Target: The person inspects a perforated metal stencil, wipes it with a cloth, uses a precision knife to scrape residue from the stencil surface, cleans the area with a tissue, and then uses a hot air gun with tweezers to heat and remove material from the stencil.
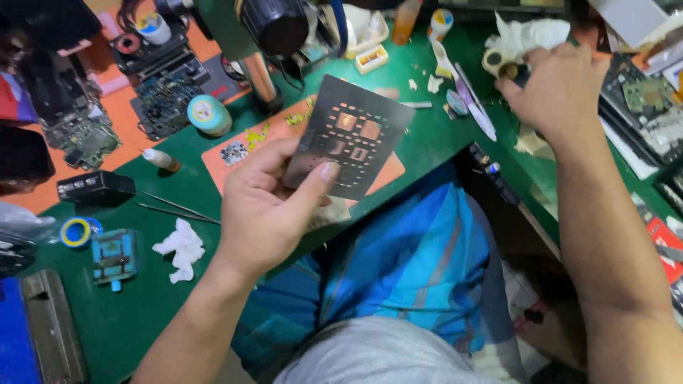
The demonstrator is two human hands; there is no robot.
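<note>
Around the orange mat (388,174), free room is scarce. Its near edge is open, with bare green table (153,313) toward the crumpled tissue (181,249). To its left lie two thin probes (178,208) and a small white bottle (161,158). Behind it a metal post (260,78) and a round teal tin (209,114) block the way. To its right, tweezers (473,107) and paper scraps (434,83) clutter the surface.

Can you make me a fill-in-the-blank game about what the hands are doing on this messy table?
1. The left hand holds up a thin metal ____ full of tiny holes.
2. The table's mat is the colour ____.
3. The right hand reaches toward the roll of ____ beside the white tissue.
4. The crumpled white tissue lies ____ the left wrist's left side.

Missing words: stencil; green; tape; on
</note>
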